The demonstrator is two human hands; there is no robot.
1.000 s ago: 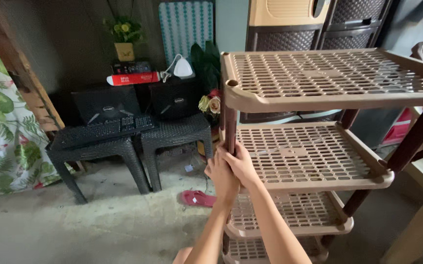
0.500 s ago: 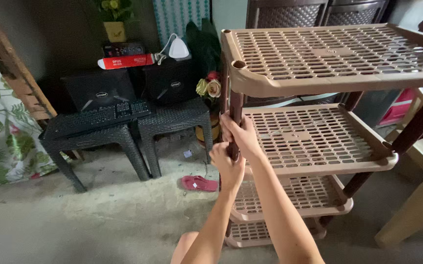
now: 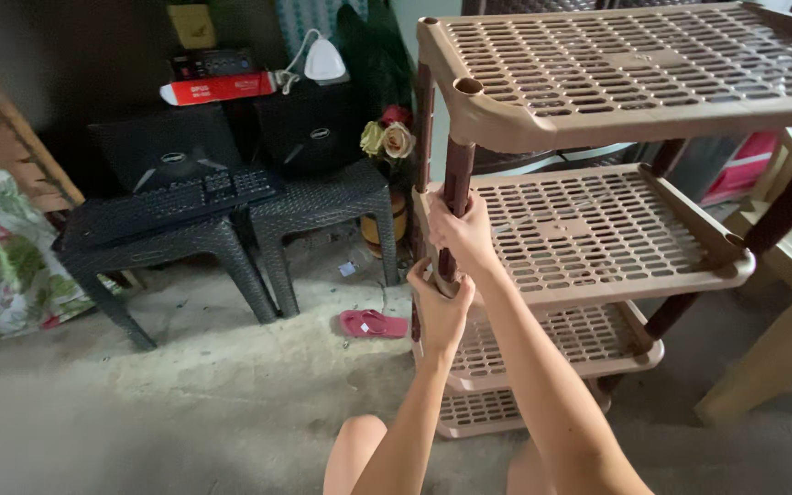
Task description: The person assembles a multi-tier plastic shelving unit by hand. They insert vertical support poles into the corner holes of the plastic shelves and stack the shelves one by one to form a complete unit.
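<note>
Shelf rack point(image 3: 597, 229), a tan plastic unit of slotted tiers on dark brown posts, stands on the concrete floor point(image 3: 185, 403) right of centre, and both hands grip its nearest corner post point(image 3: 455, 197). Closest to the camera, the left hand point(image 3: 439, 307) wraps the post just at the second tier's corner, fingers closed fully round it. Directly above and touching it, the right hand point(image 3: 463, 234) clasps the same post, fingers likewise curled tight. A bare knee point(image 3: 359, 440) shows at the bottom edge. Beyond the hands a pink slipper point(image 3: 373, 323) lies on the floor. Farther back, two dark woven stools point(image 3: 231, 220) carry a keyboard point(image 3: 171, 202) and black speakers point(image 3: 313, 124), with artificial flowers point(image 3: 388, 137) beside them
</note>
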